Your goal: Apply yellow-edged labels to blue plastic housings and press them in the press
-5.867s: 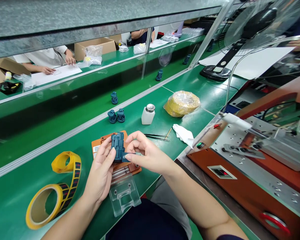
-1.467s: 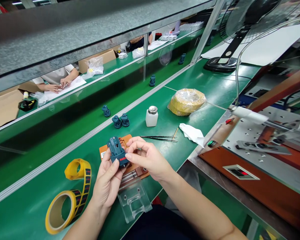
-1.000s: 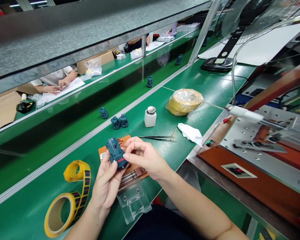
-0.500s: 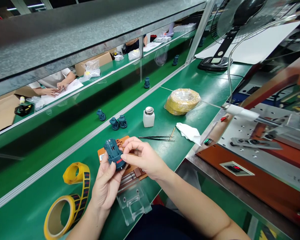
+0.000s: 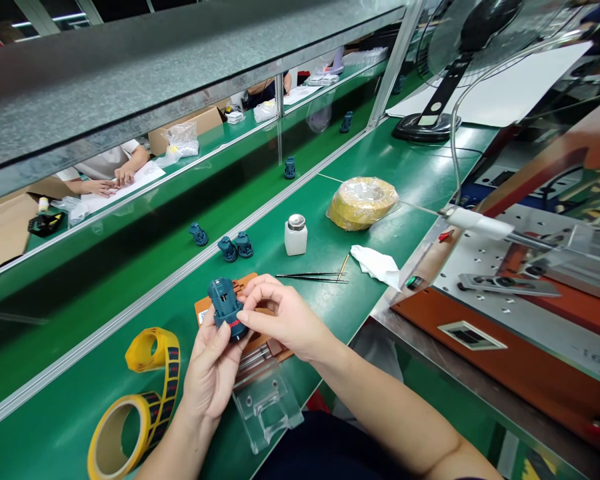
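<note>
My left hand (image 5: 211, 373) is wrapped round the lower part of a dark teal battery pack (image 5: 225, 299) with red lettering on its base band. The pack stands tilted in the fingers above an orange fixture (image 5: 251, 279). From the right, my right hand (image 5: 280, 319) bears on the same pack, its thumb at the end of the lettering and its fingers curled behind. A clear plastic plate (image 5: 266, 417) lies just below the hands. Left of them, a yellow roll of labels (image 5: 100, 437) trails a strip with dark, red-marked labels.
Several similar teal packs (image 5: 245, 245) stand farther back along the green line. A white pump bottle (image 5: 295, 237), black tweezers (image 5: 310, 277), a white cloth (image 5: 375, 265) and wrapped yellow tape (image 5: 363, 203) lie ahead. A machine (image 5: 500, 313) occupies the right; a co-worker's hands (image 5: 115, 181) are across.
Both hands keep their hold on the battery pack, with the right thumb slightly farther left over the lettering. The machine's red display has gone dark. The view has shifted slightly.
</note>
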{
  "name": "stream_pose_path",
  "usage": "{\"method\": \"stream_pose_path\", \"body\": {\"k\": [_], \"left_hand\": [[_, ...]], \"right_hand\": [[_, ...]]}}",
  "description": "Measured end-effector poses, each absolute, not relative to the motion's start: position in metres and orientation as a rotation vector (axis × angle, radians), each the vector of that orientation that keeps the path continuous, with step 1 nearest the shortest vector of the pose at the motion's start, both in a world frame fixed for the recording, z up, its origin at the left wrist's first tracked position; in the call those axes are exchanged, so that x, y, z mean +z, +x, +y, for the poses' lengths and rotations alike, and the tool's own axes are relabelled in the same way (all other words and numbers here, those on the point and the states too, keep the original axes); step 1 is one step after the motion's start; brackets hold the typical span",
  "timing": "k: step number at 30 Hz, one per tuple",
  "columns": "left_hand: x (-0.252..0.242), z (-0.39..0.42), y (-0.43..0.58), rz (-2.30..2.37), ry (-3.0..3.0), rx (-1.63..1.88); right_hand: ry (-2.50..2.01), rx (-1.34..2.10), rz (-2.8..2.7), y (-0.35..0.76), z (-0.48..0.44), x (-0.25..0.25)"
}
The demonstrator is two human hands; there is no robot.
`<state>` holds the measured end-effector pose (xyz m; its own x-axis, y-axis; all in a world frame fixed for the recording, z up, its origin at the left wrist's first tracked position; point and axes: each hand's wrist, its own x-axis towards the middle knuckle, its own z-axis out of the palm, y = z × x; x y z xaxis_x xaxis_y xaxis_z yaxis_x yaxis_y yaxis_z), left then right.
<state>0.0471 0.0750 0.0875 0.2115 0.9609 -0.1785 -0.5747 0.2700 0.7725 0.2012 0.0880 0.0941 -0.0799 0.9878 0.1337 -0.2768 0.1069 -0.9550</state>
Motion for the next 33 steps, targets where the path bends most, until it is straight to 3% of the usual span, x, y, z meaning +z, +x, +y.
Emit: {"method": "stream_pose_path", "body": {"k": [11,21,33], "left_hand": [[0.093,0.074,0.048,0.712,0.479,1.008],[0.096,0.071,0.059,0.894,0.74,1.108],[0.1,0.07,0.06,0.855,0.551,1.067]], "right_hand": [[-0.662,1.56,-1.077,0.214,0.103,0.09],[-0.689,1.421,-0.947,0.205,0.094,0.075],[-0.696,1.484,-0.874,0.206,0.095,0.078]]}}
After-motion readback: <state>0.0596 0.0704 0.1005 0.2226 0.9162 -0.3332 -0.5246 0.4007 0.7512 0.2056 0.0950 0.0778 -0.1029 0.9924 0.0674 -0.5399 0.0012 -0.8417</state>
